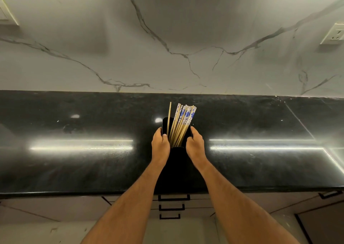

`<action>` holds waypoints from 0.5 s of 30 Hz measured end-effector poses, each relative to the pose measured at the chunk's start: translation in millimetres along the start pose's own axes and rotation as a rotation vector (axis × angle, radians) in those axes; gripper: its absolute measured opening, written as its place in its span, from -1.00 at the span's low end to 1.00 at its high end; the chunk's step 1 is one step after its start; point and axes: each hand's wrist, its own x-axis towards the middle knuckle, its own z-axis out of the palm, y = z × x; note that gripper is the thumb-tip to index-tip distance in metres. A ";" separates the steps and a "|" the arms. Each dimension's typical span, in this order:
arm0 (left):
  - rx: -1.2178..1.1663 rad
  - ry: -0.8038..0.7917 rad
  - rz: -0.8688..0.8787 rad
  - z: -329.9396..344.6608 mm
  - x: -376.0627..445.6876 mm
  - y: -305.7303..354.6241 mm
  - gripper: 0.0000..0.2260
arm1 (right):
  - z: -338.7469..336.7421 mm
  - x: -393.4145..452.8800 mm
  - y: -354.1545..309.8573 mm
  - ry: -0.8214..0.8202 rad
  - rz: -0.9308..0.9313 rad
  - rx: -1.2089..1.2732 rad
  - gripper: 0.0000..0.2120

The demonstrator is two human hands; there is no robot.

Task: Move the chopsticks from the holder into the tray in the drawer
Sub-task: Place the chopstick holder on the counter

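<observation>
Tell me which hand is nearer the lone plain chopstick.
Left. The left hand grips the holder just beside the plain chopstick; the right hand grips the opposite side.

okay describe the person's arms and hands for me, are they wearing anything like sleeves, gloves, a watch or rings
Both arms are bare from the bottom edge of the picture to the fingertips: no sleeves show. The left hand and the right hand wear no gloves. No watch, bracelet or band shows at either wrist, and no ring on the fingers that are visible. The fingernails look short and unpainted. No markings or tattoos are visible.

Blue-and-white patterned tan chopsticks [181, 121], black holder [164, 126], black countertop [74, 165], grey-veined white wall [167, 38].
</observation>
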 end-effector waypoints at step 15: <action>0.556 0.126 0.564 -36.1 -59.2 -26.4 -0.57 | -23.3 -57.1 35.4 0.138 -0.406 -0.657 -0.51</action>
